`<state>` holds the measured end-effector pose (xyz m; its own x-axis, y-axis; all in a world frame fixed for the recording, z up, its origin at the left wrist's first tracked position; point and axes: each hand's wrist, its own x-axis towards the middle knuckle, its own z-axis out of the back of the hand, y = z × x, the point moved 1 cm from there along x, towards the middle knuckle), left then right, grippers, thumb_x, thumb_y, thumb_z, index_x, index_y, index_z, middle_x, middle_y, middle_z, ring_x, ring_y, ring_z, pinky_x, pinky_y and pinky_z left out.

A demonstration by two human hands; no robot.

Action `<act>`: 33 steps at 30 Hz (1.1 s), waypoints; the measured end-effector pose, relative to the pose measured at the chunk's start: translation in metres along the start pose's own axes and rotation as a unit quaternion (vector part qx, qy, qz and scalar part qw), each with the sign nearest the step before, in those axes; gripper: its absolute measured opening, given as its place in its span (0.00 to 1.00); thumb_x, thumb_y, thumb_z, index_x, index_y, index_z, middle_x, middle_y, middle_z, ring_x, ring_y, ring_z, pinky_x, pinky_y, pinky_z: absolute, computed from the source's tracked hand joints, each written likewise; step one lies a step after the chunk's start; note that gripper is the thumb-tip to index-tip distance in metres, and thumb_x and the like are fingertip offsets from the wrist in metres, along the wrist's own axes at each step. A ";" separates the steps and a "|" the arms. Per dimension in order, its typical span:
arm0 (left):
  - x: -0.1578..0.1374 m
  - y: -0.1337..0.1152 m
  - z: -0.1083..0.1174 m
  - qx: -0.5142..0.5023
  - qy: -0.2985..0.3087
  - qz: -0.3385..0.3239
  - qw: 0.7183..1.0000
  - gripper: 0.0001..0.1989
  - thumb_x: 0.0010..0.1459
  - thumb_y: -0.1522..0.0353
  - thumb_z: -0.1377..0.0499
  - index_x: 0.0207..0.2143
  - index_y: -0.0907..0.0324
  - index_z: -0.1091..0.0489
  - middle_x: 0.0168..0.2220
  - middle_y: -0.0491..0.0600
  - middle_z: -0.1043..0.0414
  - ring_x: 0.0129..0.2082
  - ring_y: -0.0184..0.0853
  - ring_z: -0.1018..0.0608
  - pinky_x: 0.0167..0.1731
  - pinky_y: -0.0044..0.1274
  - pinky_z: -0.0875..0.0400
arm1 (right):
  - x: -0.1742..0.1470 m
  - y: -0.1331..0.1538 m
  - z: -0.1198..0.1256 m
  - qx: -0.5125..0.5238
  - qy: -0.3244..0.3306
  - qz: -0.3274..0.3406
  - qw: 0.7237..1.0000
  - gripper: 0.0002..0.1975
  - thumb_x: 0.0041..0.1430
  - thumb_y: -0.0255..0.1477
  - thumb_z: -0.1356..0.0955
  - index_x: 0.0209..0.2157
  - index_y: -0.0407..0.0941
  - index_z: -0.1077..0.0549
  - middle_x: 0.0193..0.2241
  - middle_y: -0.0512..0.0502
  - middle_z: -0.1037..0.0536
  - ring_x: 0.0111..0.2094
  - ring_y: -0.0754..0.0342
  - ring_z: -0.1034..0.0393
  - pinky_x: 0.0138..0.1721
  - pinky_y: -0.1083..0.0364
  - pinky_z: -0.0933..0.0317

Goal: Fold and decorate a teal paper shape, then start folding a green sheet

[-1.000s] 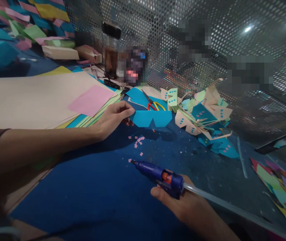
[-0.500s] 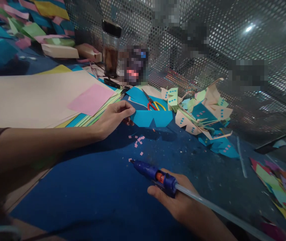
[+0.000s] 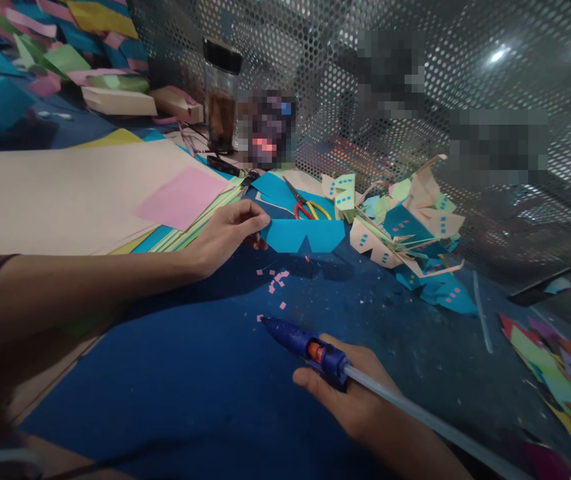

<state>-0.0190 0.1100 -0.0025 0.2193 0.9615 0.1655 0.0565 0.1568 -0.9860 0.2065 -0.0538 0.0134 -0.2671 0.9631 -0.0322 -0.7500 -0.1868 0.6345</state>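
Between thumb and fingers, my left hand (image 3: 233, 233) pinches the left end of a blue paper cutout (image 3: 290, 235) with a notch in its lower edge. The cutout is held above the table, its shadow falling below. My right hand (image 3: 350, 393) is wrapped round a dark blue glue gun (image 3: 305, 347), with a long clear glue stick (image 3: 415, 417) running out of its back. The gun's nozzle points left, at one of several small pink paper squares (image 3: 282, 305) scattered on the blue table. Whether the tip touches that square I cannot tell.
Scissors (image 3: 308, 208) with red and yellow handles lie behind the cutout. Folded paper pieces (image 3: 405, 230) are heaped at the right. Large paper sheets (image 3: 65, 193) cover the left side. A jar with a black lid (image 3: 221, 93) stands before the perforated metal panel (image 3: 325, 120).
My right hand and the glue gun have shifted very slightly to the left. My left hand and the blue cutout have stayed almost still.
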 end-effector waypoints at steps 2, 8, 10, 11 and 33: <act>0.000 0.000 0.000 -0.002 0.001 -0.002 1.000 0.09 0.61 0.64 0.38 0.31 0.60 0.31 0.28 0.43 0.31 0.26 0.30 0.22 0.30 0.23 0.29 | -0.001 0.000 -0.001 -0.004 -0.008 0.002 1.000 0.14 0.59 0.37 0.30 0.24 0.48 0.33 0.18 0.53 0.27 0.20 0.55 0.30 0.21 0.57 0.45; 0.001 0.002 0.001 -0.005 0.001 0.000 1.000 0.09 0.60 0.64 0.37 0.31 0.59 0.31 0.28 0.43 0.31 0.26 0.30 0.23 0.30 0.23 0.29 | 0.000 0.001 -0.001 -0.015 0.000 -0.005 1.000 0.13 0.59 0.37 0.29 0.24 0.48 0.33 0.18 0.53 0.26 0.20 0.55 0.31 0.21 0.57 0.45; 0.001 0.003 0.001 -0.005 -0.001 -0.001 1.000 0.09 0.60 0.64 0.37 0.31 0.59 0.31 0.28 0.43 0.31 0.26 0.30 0.23 0.30 0.23 0.29 | 0.001 0.001 0.000 -0.010 0.010 -0.016 1.000 0.14 0.59 0.38 0.30 0.24 0.48 0.32 0.18 0.53 0.27 0.20 0.56 0.32 0.20 0.58 0.45; 0.001 0.003 0.002 -0.005 -0.001 -0.002 1.000 0.09 0.60 0.64 0.37 0.31 0.59 0.31 0.28 0.43 0.31 0.26 0.30 0.23 0.30 0.23 0.29 | 0.001 0.002 0.001 -0.005 0.014 -0.019 1.000 0.14 0.59 0.38 0.30 0.24 0.48 0.32 0.18 0.54 0.27 0.19 0.56 0.33 0.20 0.58 0.46; -0.008 -0.014 0.000 0.097 0.023 -0.022 0.995 0.11 0.62 0.60 0.41 0.30 0.57 0.32 0.26 0.43 0.31 0.27 0.31 0.26 0.31 0.23 0.30 | -0.012 -0.002 0.020 0.018 -0.187 0.004 0.982 0.19 0.63 0.43 0.32 0.23 0.47 0.32 0.15 0.54 0.36 0.14 0.58 0.41 0.14 0.59 0.43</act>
<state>-0.0215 0.1006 0.0098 0.2657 0.9422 0.2041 -0.1205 0.2425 -0.9626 0.2235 -0.0613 0.0277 -0.0263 0.9666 0.2548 -0.7257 -0.1938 0.6602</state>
